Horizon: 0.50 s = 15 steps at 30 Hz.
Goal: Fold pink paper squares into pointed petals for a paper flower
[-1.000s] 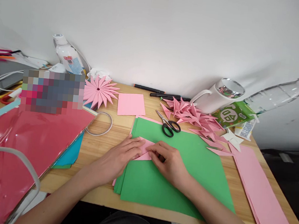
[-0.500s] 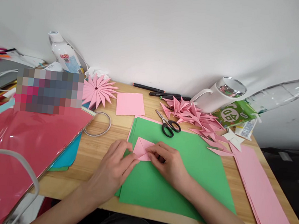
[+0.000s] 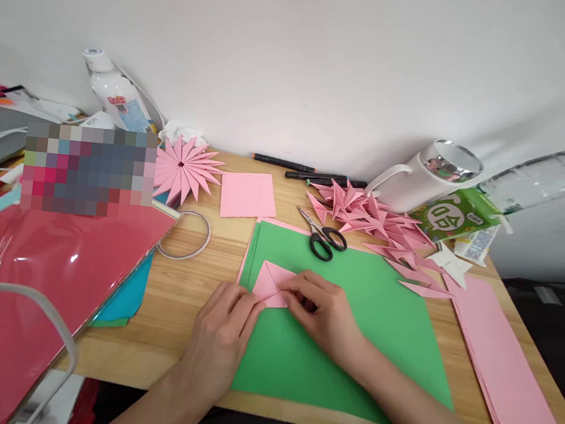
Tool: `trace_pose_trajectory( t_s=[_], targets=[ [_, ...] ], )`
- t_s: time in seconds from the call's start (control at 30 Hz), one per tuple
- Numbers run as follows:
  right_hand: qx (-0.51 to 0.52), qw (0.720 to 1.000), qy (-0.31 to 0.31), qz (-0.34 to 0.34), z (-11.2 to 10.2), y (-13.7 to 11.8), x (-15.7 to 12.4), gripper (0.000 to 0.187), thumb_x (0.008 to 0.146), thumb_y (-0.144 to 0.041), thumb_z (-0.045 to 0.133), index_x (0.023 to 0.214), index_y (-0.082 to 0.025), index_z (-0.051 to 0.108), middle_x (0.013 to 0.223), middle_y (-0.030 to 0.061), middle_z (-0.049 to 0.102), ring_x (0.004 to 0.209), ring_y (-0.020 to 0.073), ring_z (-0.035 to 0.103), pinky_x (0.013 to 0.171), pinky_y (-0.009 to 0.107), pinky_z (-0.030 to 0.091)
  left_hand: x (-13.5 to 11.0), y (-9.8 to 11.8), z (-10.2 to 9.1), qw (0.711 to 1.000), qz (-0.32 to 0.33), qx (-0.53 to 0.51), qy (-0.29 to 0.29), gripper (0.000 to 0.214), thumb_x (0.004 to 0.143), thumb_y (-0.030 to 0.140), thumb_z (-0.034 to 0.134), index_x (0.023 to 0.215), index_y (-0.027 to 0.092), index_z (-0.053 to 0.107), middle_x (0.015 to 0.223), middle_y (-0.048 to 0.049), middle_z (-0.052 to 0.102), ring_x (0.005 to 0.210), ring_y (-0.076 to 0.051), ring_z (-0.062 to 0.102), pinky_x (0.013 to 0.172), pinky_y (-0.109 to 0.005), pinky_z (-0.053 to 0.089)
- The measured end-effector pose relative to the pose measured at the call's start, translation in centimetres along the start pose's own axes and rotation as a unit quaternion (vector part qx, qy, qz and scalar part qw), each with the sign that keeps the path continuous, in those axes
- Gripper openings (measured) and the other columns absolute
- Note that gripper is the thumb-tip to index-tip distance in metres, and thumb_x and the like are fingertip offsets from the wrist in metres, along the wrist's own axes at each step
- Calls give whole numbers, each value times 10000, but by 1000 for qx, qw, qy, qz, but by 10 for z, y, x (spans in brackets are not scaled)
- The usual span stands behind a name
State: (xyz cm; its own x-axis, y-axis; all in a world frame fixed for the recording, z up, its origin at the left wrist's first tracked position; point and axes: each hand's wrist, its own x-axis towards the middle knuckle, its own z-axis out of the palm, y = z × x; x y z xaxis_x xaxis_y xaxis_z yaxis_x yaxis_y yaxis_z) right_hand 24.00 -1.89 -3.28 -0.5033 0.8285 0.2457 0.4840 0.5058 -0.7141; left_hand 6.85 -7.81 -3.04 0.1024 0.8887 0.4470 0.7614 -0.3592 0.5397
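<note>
A pink square of origami paper [image 3: 268,282] with diagonal creases lies partly folded on a green sheet [image 3: 336,377]. My left hand [image 3: 226,326] is closed at its lower left corner, thumb and forefinger pinching there. On the right side, my right hand [image 3: 321,306] pinches the folded flap near the middle, its fingers hiding the paper's right edge. Beyond the hands, black-handled scissors [image 3: 321,236] rest on the green sheet's far edge. Behind the green sheet sits a flat pink square [image 3: 248,195].
Folded pink points [image 3: 362,213] pile up by a white mug [image 3: 415,181]. Pink strips [image 3: 511,374] lie at the right edge. To the left are a pink paper star [image 3: 181,165], a tape roll [image 3: 207,238] and a red plastic-wrapped pack [image 3: 56,277]. Black pens [image 3: 287,164] lie along the wall.
My left fingers have drawn closer together and pressed down at the paper's lower left corner. My right hand keeps its pinch. The view has shifted slightly.
</note>
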Motion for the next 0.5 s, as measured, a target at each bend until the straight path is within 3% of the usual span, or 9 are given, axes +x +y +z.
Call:
trace_pose_trajectory(
  t_s=[0.5],
  targets=[
    [5,1000,2,11,0,0,1,155,846,-124,525,870,-179,669,746,27,621,590,103,547,538,204,439,0,0,1,999,0,28,-22,87,892,125,483,856,137,561,743,-40,561,708,-166,513,629,-307,474]
  ],
)
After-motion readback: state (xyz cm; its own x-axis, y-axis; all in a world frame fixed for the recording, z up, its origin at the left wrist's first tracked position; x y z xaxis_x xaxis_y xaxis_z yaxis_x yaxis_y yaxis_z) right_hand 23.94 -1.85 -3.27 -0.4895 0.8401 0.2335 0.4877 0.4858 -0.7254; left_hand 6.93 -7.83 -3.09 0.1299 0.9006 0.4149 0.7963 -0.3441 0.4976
